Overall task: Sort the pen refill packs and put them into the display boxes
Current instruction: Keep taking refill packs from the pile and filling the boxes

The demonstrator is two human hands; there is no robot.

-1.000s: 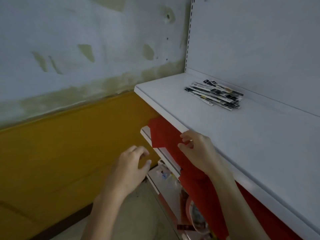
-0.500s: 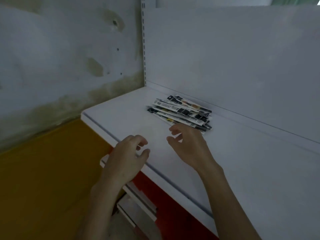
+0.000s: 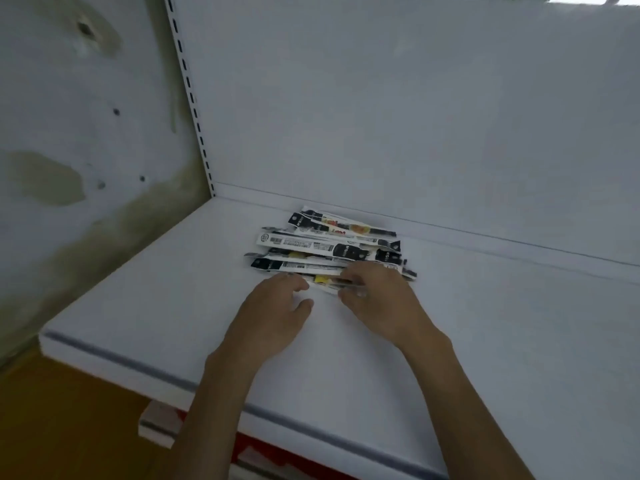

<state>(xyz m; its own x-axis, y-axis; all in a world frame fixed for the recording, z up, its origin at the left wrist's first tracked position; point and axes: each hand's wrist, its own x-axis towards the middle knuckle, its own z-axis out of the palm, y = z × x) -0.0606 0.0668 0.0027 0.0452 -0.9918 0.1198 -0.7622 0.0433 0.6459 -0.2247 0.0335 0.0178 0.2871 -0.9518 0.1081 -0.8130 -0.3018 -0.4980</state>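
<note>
A loose pile of pen refill packs (image 3: 325,247), long white and black sleeves with some yellow print, lies on the white shelf (image 3: 166,306) close to its back panel. My right hand (image 3: 381,299) is at the pile's near edge, and its fingers and thumb pinch the nearest pack. My left hand (image 3: 270,313) rests on the shelf just left of it, with relaxed fingertips touching the front of the pile and holding nothing. No display box is in view.
The white back panel (image 3: 415,116) rises right behind the pile, with a slotted upright (image 3: 188,91) at its left end. A stained wall (image 3: 69,98) stands to the left. Below the shelf's front edge a red lower shelf front (image 3: 242,448) shows.
Both hands have come up from the red lower shelf and reached forward over the white shelf to the pile. My right hand has taken hold of the nearest pack.
</note>
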